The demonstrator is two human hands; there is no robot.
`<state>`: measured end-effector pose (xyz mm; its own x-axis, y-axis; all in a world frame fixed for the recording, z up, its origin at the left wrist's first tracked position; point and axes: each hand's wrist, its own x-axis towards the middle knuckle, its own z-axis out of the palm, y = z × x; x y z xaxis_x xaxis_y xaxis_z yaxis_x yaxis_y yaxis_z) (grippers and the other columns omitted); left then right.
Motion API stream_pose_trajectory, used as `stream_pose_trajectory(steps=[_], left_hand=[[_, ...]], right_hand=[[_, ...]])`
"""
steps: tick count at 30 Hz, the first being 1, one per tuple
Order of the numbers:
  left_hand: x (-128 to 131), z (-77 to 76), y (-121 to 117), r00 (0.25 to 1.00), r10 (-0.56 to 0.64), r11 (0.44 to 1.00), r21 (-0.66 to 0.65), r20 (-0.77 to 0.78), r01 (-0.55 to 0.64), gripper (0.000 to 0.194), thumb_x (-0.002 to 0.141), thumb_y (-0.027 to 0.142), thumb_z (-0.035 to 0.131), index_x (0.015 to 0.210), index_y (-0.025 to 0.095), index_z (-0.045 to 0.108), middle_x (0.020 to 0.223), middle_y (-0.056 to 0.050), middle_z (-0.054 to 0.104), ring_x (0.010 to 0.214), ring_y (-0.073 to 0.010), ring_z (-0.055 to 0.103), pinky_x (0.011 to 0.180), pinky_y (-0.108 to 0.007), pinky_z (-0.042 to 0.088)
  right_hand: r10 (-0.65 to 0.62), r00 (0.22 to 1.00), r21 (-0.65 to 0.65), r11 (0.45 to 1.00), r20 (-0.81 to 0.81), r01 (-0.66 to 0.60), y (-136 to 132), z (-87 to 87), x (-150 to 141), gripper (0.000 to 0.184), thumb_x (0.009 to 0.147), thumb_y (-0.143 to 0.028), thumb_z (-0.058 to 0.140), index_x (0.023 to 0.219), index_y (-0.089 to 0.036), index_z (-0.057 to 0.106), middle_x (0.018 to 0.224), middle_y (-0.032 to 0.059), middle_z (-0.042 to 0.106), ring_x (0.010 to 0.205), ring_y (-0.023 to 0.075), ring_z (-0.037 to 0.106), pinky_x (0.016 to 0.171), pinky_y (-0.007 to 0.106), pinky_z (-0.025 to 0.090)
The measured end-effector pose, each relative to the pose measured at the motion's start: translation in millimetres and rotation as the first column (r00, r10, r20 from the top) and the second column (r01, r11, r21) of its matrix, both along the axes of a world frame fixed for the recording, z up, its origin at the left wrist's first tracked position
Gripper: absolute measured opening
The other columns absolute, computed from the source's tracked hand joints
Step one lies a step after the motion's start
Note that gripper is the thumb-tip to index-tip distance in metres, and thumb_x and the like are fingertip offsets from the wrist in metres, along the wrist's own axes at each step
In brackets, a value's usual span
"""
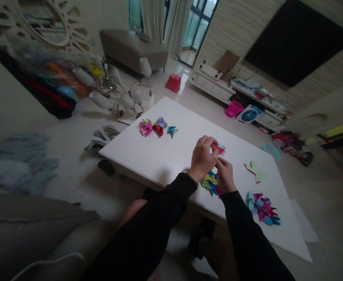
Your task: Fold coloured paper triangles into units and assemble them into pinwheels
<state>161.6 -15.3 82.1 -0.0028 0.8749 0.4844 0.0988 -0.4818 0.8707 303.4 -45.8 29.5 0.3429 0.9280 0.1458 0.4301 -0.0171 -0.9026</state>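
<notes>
Both my hands meet above the white table [136, 156]. With bent, closed fingers, my left hand [203, 156] grips a piece of red folded paper [217, 148]; its fingers hide part of it. Close below, my right hand [225, 174] has its fingertips pinched together beside the left, and what they hold is hidden. Bits of pink and light blue paper show just past the red piece. Under and between my wrists lies a cluster of yellow, green, blue and magenta folded paper flowers [209, 182], partly covered by the right hand.
Paper flowers [152, 128] sit at the table's far left, and another pile [263, 208] lies at right. Near that pile are pale yellow-green paper sheets [256, 171] with magenta strips. A red stool [173, 82] and a lamp fixture [121, 93] stand on the floor beyond.
</notes>
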Motion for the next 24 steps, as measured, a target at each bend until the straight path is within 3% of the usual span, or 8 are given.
stream_pose_trajectory(steps=[4,8,13,15,19,24], left_hand=[[17.4,-17.1,-3.6,0.993,-0.119,0.977,-0.177,-0.009,0.116,0.018,0.080,0.004,0.053,0.085,0.020,0.060,0.093,-0.005,0.068,0.090,-0.0177,0.064,0.086,-0.030,0.052],[40.2,-33.3,-8.0,0.958,-0.282,0.902,-0.353,-0.047,0.248,0.015,0.078,0.008,0.060,0.089,0.017,0.065,0.097,-0.006,0.073,0.086,-0.0176,0.067,0.082,-0.030,0.053],[72.1,-44.5,-11.3,0.865,-0.502,0.789,-0.416,-0.012,0.452,0.029,0.073,0.013,0.071,0.103,0.016,0.070,0.109,-0.008,0.073,0.091,-0.0192,0.069,0.077,-0.028,0.055],[84.8,-46.7,-12.2,0.846,-0.530,0.789,-0.392,-0.048,0.473,0.028,0.072,0.010,0.070,0.100,0.015,0.071,0.102,-0.007,0.074,0.087,-0.0179,0.069,0.076,-0.027,0.055],[107.6,-50.8,-13.2,0.868,-0.477,0.843,-0.353,-0.141,0.406,0.021,0.071,0.003,0.063,0.086,0.015,0.071,0.085,-0.004,0.072,0.080,-0.0159,0.066,0.075,-0.026,0.054],[127.2,-62.9,-13.9,0.870,-0.492,0.796,-0.392,0.028,0.462,0.017,0.074,0.005,0.062,0.086,0.013,0.069,0.082,-0.004,0.070,0.076,-0.0143,0.065,0.074,-0.027,0.055]], right_hand=[[-0.249,0.927,-0.005,0.966,-0.279,0.258,-43.2,6.5,39.6,0.026,0.071,-0.035,0.069,0.088,-0.020,0.081,0.096,0.0065,0.079,0.092,0.0190,0.068,0.079,0.030,0.047],[-0.266,0.886,-0.026,0.960,-0.381,0.277,-57.8,7.1,54.3,0.019,0.069,-0.031,0.071,0.080,-0.019,0.081,0.090,0.0062,0.080,0.088,0.0187,0.068,0.075,0.029,0.047],[-0.185,0.953,0.021,0.980,-0.238,0.195,-57.9,14.1,64.3,0.022,0.077,-0.034,0.068,0.083,-0.018,0.082,0.087,0.0060,0.080,0.089,0.0196,0.069,0.080,0.031,0.049],[-0.158,0.966,0.040,0.985,-0.203,0.170,-55.6,17.1,67.5,0.023,0.078,-0.035,0.067,0.082,-0.017,0.081,0.084,0.0060,0.079,0.086,0.0199,0.069,0.081,0.032,0.050],[-0.146,0.970,0.052,0.986,-0.195,0.159,-52.1,22.2,74.7,0.023,0.078,-0.036,0.067,0.079,-0.016,0.079,0.076,0.0055,0.076,0.075,0.0192,0.067,0.073,0.032,0.052],[-0.182,0.974,0.091,0.977,-0.132,0.195,-56.3,23.7,93.9,0.024,0.076,-0.035,0.068,0.086,-0.015,0.075,0.085,0.0071,0.076,0.081,0.0205,0.068,0.073,0.033,0.055]])
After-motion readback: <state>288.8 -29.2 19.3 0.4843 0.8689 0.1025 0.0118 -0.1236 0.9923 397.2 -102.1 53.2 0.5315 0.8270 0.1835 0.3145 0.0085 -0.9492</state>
